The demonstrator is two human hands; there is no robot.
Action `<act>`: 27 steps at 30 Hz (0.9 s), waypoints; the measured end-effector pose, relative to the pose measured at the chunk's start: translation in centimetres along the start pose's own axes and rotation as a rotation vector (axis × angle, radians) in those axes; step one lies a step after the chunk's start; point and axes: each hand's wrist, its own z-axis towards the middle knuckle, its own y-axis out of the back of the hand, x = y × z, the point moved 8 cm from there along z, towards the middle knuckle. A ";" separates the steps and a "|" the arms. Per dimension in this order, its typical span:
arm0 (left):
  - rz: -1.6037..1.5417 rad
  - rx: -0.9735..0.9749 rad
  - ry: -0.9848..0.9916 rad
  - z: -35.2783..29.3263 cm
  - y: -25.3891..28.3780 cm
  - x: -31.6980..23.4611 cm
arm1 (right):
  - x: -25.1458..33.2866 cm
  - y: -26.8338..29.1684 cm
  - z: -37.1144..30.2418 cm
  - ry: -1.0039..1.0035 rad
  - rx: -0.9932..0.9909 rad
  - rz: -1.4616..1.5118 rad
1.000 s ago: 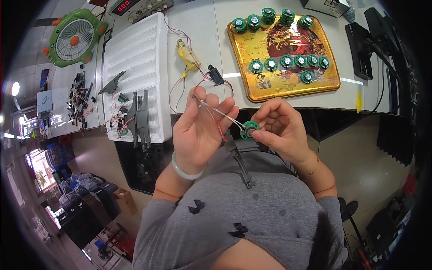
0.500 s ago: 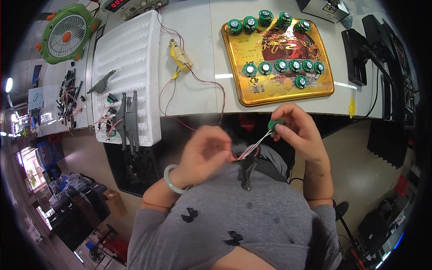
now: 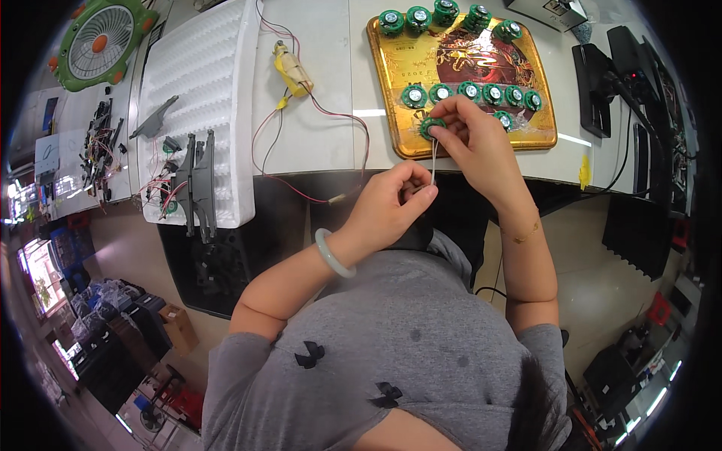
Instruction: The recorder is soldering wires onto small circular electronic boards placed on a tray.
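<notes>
My right hand (image 3: 481, 146) pinches a small round green part (image 3: 432, 128) between thumb and fingers, above the near left corner of a gold tin lid or tray (image 3: 398, 64). Thin white wires (image 3: 434, 161) run down from it to my left hand (image 3: 391, 201), whose thumb and fingertips are closed on their lower ends. What else lies within the left fingers is hidden. Similar green parts with silver centres (image 3: 414, 95) stand on the tin, in a back row and a nearer row.
At left, a white foam tray (image 3: 239, 150) bears dark grey plastic pieces (image 3: 201, 188) and wired green parts. Red and black leads (image 3: 331, 113) with a yellow-taped piece (image 3: 292, 71) lie between it and the tin. A green fan (image 3: 98, 45) and a black stand (image 3: 594, 90) flank the table.
Both hands have moved forward from over my lap, the right carrying the green part to the tin's near edge. My left fingers have closed on the wires. The dark piece at my lap no longer shows.
</notes>
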 end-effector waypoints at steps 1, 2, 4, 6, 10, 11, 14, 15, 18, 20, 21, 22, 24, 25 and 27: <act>0.039 -0.024 0.034 0.2 0.2 0.2 | 0.3 0.1 0.0 0.038 -0.040 -0.043; 0.033 -0.026 0.034 0.3 0.2 0.4 | 0.7 0.3 -0.1 0.076 -0.080 -0.085; 0.104 -0.093 -0.114 0.6 0.5 -0.6 | 0.4 -0.1 -0.1 0.047 -0.063 -0.144; 0.144 -0.108 -0.073 0.7 0.4 -0.9 | 2.6 0.3 -1.3 0.458 -0.320 -0.454; 0.256 -0.159 -0.092 0.9 0.8 -1.7 | 2.1 1.0 -1.5 0.346 -0.403 -0.523; 0.253 -0.151 -0.091 0.9 0.8 -2.1 | 2.0 1.2 -1.4 0.338 -0.405 -0.527; 0.395 -0.181 -0.117 1.0 0.8 -3.2 | 1.7 1.9 -0.8 0.300 -0.371 -0.483; 0.450 -0.211 -0.198 0.9 0.9 -3.4 | 2.0 1.7 -0.8 0.328 -0.351 -0.475; 0.580 -0.268 -0.249 0.7 1.3 -4.0 | 2.0 4.2 -1.4 0.390 -0.461 -0.298; 0.632 -0.282 -0.251 0.8 1.5 -4.1 | -2.5 10.2 -2.8 0.313 -0.795 0.153; 0.667 -0.299 -0.265 0.8 1.7 -4.2 | -3.6 14.1 -3.9 0.253 -1.011 0.399; 0.707 -0.322 -0.278 0.6 1.7 -4.3 | -7.4 18.0 -4.6 0.233 -1.177 0.566; 0.732 -0.327 -0.293 0.9 1.5 -4.6 | -11.0 24.5 -5.7 0.160 -1.328 0.683; 0.745 -0.339 -0.340 1.0 1.3 -4.9 | -11.5 26.6 -5.5 0.142 -1.341 0.625; 0.768 -0.387 -0.414 1.1 1.3 -5.6 | -10.8 28.8 -3.9 0.017 -1.210 0.308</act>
